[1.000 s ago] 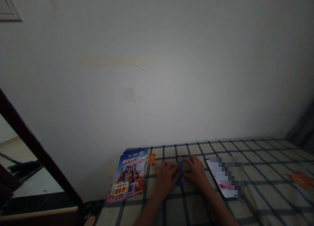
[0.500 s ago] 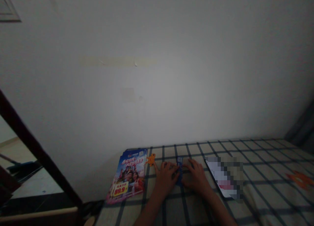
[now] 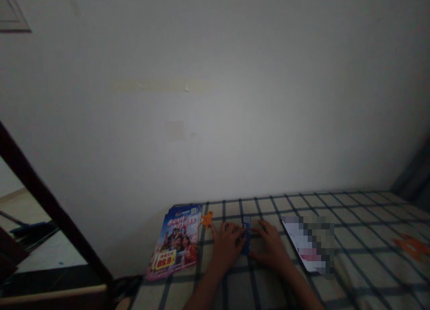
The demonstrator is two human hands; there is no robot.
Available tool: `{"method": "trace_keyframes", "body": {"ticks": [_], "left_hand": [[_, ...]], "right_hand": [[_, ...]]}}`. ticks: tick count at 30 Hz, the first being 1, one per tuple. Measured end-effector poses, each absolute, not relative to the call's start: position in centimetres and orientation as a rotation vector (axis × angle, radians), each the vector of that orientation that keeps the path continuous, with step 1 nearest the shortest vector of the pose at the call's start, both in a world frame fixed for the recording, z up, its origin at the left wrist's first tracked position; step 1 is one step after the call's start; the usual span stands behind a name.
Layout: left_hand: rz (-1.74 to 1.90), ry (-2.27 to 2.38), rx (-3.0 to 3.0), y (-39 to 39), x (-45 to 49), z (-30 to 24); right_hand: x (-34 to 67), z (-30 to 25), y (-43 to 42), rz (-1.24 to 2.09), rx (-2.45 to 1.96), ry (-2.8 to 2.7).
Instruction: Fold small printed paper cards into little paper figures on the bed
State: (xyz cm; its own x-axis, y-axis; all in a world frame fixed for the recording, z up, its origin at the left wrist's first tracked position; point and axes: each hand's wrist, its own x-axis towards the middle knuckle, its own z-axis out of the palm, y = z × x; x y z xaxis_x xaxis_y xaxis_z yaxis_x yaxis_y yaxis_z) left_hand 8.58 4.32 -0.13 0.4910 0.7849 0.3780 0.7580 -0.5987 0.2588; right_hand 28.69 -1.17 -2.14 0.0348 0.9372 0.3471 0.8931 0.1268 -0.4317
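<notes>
Steadying a blue paper strip (image 3: 247,239), left hand (image 3: 230,239) curls at its edge, grip unclear; right hand (image 3: 270,242) spreads loosely alongside; best pressed evenly.

Cloth (image 3: 358,238): lay before the wall (image 3: 251,99). Flyers (image 3: 181,236): were stacked on the cloth's left end. Strip (image 3: 247,239): lay right of the flyers, between left hand (image 3: 230,239) and right hand (image 3: 269,242). Flat device (image 3: 298,243): lay right of the right hand.
</notes>
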Motion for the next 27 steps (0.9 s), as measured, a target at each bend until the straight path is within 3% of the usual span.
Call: {"method": "trace_keyframes", "body": {"ticks": [27], "left_hand": [[0.705, 1.348, 2.616, 4.2, 8.5, 0.4]], "right_hand": [[28.4, -0.9, 1.6, -0.034, -1.999, -1.713]]}}
